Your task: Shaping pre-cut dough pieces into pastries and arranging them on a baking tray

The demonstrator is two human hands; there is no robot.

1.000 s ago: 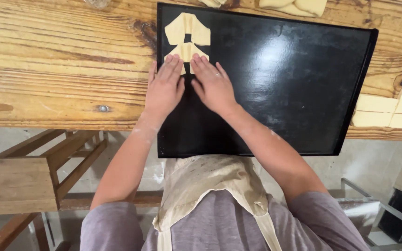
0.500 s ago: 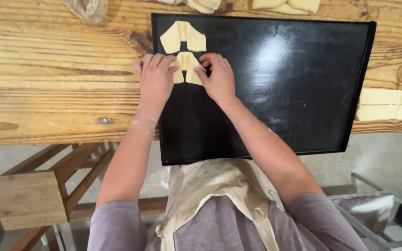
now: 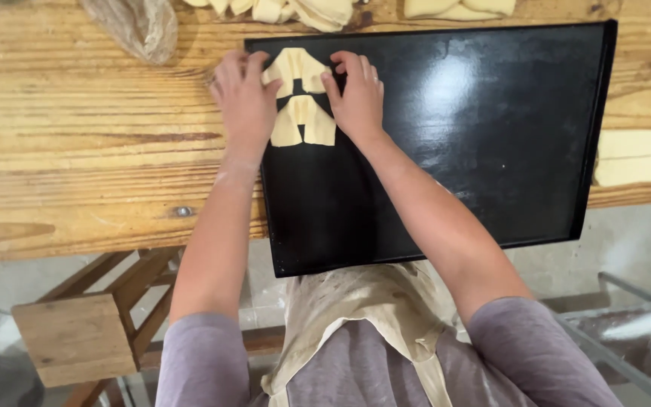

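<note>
A black baking tray [image 3: 446, 166] lies on a wooden table [image 3: 77, 151], its near edge hanging over the table's front. Two pale folded dough pieces sit in the tray's far left corner: a far one [image 3: 297, 68] and a near one [image 3: 303, 120]. My left hand [image 3: 244, 98] rests flat at the tray's left edge, fingers touching the dough's left side. On the tray, my right hand [image 3: 356, 94] presses with its fingers against the dough's right side. Both hands have their fingers spread, flanking the two pieces.
More pale dough pieces [image 3: 295, 9] lie on the table beyond the tray, and others [image 3: 634, 154] at the right. A crumpled clear bag [image 3: 133, 26] sits at the far left. A wooden stool [image 3: 77, 339] stands under the table. I wear a beige apron [image 3: 363, 316].
Both hands have slid farther up the tray, from the near dough piece to beside both pieces. The view has shifted so the tray sits lower in frame.
</note>
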